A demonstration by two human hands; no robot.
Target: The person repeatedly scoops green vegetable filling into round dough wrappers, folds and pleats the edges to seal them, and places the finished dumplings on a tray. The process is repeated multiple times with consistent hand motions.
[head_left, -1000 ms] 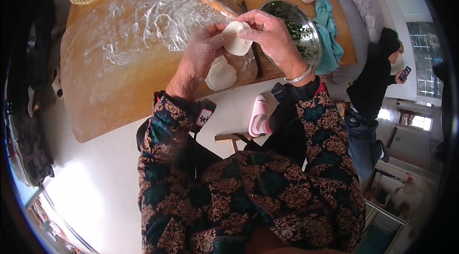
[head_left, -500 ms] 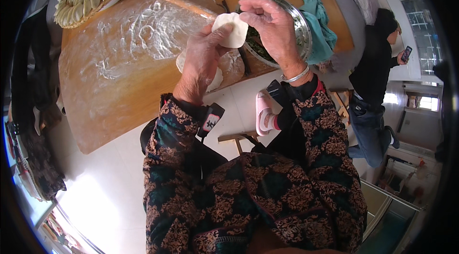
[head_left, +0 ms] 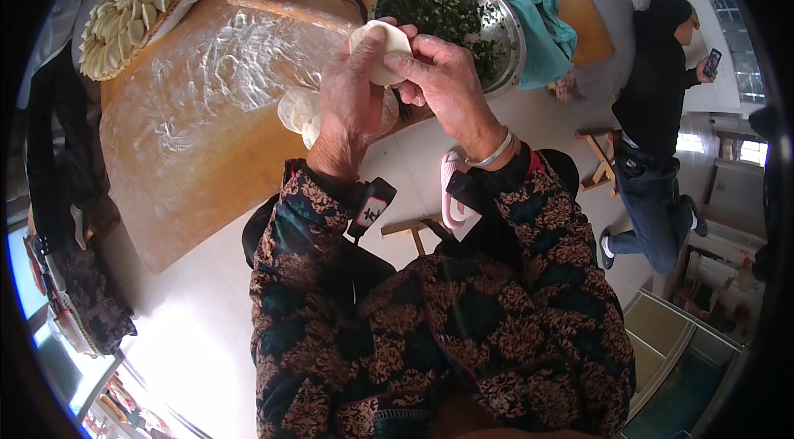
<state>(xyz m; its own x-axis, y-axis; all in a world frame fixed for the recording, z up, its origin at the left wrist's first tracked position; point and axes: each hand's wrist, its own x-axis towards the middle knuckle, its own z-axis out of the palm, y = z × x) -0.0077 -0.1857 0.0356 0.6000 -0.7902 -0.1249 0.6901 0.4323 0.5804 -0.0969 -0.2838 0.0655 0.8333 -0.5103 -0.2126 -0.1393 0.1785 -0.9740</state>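
My left hand (head_left: 347,92) grips a round white dough wrapper (head_left: 389,44), its thumb pressed on the face. My right hand (head_left: 442,88) has its fingers closed on the right and lower edge of that same wrapper. Just below the hands, more pale dough rounds (head_left: 298,112) lie on the floured board (head_left: 174,158), partly hidden by my left hand. A wooden rolling pin (head_left: 281,11) lies behind the hands. To their right is a steel bowl (head_left: 514,42) of chopped dark greens.
A woven tray (head_left: 112,67) of many shaped dumplings is at upper left. A teal cloth (head_left: 542,34) lies beside the bowl on the wooden table (head_left: 583,1). At right a person (head_left: 653,108) in dark clothes holds a phone (head_left: 710,63) near a wooden stool (head_left: 600,158).
My right hand has come down from above the wrapper to grip its edge, closer to my left hand. The view has shifted, showing more of the greens bowl.
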